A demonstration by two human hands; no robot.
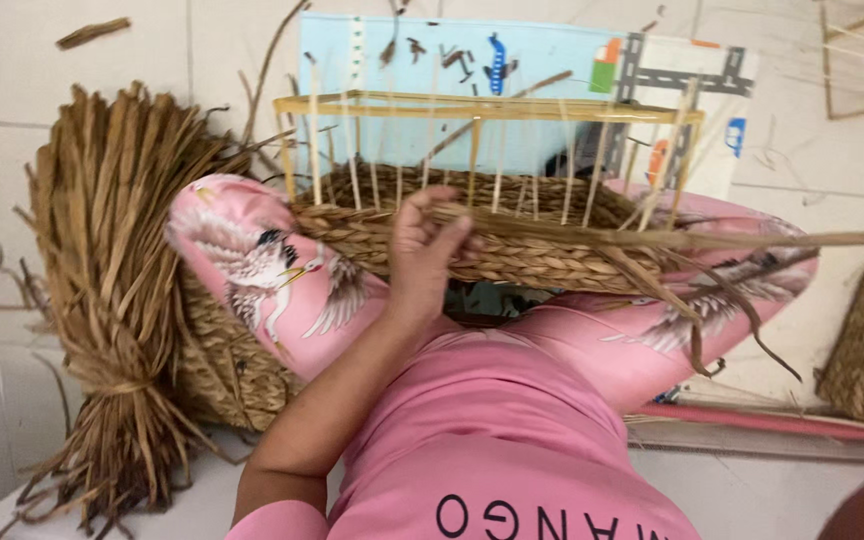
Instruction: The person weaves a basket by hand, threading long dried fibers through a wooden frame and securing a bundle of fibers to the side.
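We judge the left hand [430, 245], closed on the taut strand [712, 240], may snap it against the basket [492, 235]; right hand unseen.

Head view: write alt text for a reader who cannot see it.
A person's left hand presses a long dried grass strand against a half-woven straw basket resting on knees in pink bird-print trousers. Thin upright stakes rise to a wooden frame; a tied bundle of dried grass lies at left.

Half-woven straw basket [512, 245] on wire frame, resting across pink-clad knees, uprights bare
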